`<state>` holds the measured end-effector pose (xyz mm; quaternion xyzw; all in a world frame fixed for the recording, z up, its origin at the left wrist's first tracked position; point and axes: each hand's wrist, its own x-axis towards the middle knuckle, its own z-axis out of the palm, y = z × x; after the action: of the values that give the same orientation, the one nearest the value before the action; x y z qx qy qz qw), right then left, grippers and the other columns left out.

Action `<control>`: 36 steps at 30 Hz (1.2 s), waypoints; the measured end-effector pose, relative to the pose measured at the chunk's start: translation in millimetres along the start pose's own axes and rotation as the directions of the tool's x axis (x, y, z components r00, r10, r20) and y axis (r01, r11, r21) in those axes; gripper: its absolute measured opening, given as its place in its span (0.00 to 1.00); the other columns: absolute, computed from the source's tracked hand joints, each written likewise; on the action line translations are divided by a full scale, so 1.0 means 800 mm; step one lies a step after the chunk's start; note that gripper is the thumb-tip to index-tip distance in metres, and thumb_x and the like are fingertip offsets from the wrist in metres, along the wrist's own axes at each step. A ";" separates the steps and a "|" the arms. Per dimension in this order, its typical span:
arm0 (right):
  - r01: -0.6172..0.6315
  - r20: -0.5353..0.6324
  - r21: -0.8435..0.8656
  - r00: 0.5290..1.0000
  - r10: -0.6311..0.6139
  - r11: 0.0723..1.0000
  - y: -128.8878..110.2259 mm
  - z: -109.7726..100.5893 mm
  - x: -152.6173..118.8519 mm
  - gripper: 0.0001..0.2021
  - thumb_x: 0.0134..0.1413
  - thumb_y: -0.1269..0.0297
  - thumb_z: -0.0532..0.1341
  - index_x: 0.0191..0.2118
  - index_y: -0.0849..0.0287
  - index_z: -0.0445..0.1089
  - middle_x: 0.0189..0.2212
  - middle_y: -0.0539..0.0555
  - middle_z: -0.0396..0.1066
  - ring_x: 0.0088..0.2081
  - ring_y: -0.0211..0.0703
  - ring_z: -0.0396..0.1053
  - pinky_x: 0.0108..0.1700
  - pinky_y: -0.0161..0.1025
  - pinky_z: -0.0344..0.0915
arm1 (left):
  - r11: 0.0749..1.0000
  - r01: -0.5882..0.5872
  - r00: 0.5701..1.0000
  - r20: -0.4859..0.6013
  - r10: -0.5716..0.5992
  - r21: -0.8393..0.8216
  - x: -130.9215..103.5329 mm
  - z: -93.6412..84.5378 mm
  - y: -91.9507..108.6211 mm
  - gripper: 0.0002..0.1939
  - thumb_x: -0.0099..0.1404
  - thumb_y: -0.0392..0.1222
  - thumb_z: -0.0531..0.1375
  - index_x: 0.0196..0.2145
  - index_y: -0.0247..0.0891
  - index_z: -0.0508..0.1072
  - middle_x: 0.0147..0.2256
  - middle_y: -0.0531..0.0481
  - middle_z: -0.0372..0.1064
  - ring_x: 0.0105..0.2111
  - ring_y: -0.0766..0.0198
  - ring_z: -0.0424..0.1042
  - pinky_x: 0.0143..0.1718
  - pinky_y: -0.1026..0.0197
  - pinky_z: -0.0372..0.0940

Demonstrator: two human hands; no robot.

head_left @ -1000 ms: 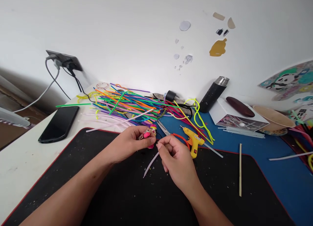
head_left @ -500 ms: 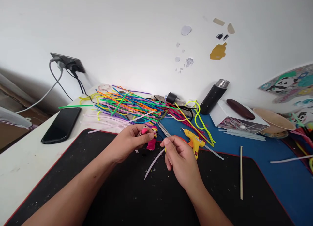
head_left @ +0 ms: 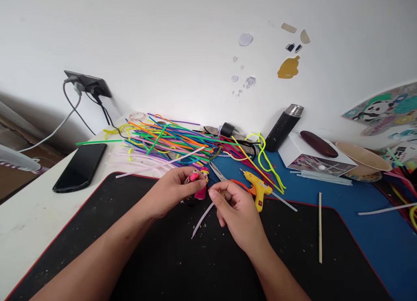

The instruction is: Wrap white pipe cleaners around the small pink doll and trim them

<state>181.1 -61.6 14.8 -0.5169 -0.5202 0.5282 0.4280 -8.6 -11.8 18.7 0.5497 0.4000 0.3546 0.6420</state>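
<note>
My left hand (head_left: 174, 189) is closed, thumb against fingers, on a small pink object (head_left: 193, 175) with some dark and pale parts; most of it is hidden by the fingers. Just beyond it a little pink and yellow doll-like figure (head_left: 201, 190) lies on the black mat (head_left: 182, 257). Close by on the right, my right hand (head_left: 236, 207) pinches with thumb and forefinger; what is between them is too small to make out. A pale bent pipe cleaner (head_left: 202, 220) runs from beneath that hand. Scissors (head_left: 217, 171) and a yellow glue gun (head_left: 258, 189) lie behind it.
A heap of coloured pipe cleaners (head_left: 169, 138) spreads along the wall. On the left rests a phone (head_left: 80, 167). To the right are a black flask (head_left: 283, 129), a white box (head_left: 293, 149), a bowl (head_left: 361, 158), glue sticks (head_left: 322, 177) and a wooden stick (head_left: 320, 227).
My right hand has moved slightly left, with its fingertips closer to my left hand. My left hand keeps hold of the small pink object. The whole view has shifted a little.
</note>
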 end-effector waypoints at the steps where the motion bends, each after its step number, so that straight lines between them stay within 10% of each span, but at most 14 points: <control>1: 0.014 -0.017 -0.020 1.000 -0.014 1.000 0.000 0.000 0.000 0.14 0.64 0.50 0.65 0.38 0.57 0.73 0.19 0.42 0.61 0.16 0.33 0.58 0.20 0.33 0.54 | 1.000 0.000 1.000 0.000 0.000 -0.001 0.000 0.001 -0.001 0.18 0.62 0.55 0.72 0.32 0.36 0.77 0.24 0.57 0.66 0.24 0.69 0.56 0.26 0.65 0.51; 36: 0.196 -0.088 -0.428 0.963 -0.257 0.882 0.007 0.000 -0.002 0.08 0.67 0.60 0.61 0.42 0.56 0.77 0.20 0.44 0.61 0.22 0.39 0.61 0.27 0.37 0.58 | 0.995 0.066 0.991 0.114 -0.075 0.079 -0.002 -0.003 -0.003 0.20 0.61 0.55 0.71 0.30 0.38 0.69 0.28 0.58 0.57 0.29 0.66 0.54 0.31 0.63 0.51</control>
<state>181.8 -63.7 9.1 -0.5677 -0.6457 0.3137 0.4030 -11.3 -12.2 15.9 0.5787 0.3938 0.2835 0.6555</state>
